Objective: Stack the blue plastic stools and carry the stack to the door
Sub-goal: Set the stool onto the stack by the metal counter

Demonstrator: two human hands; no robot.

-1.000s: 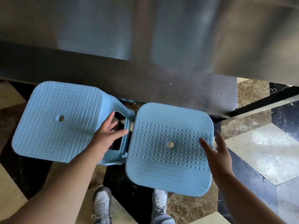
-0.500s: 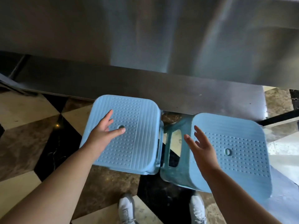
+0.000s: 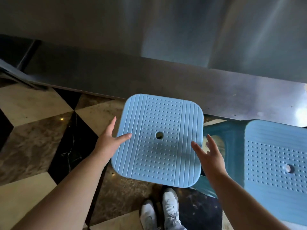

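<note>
Head view: my left hand (image 3: pixel 108 143) lies spread, thumb on the left rim of the near stool (image 3: pixel 158 138), fingers alongside; my right hand (image 3: pixel 210 156) hangs spread at its right rim, contact unclear. Right of that stool, the second stool (image 3: pixel 275 161) stands beside it. Stiff, light, smooth plastic, I judge; grip opposite seat rims. No containers show.

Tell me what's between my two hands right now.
In the head view, the seat of one blue stool lies between the left hand and the right hand; both hands are open at its sides.
</note>
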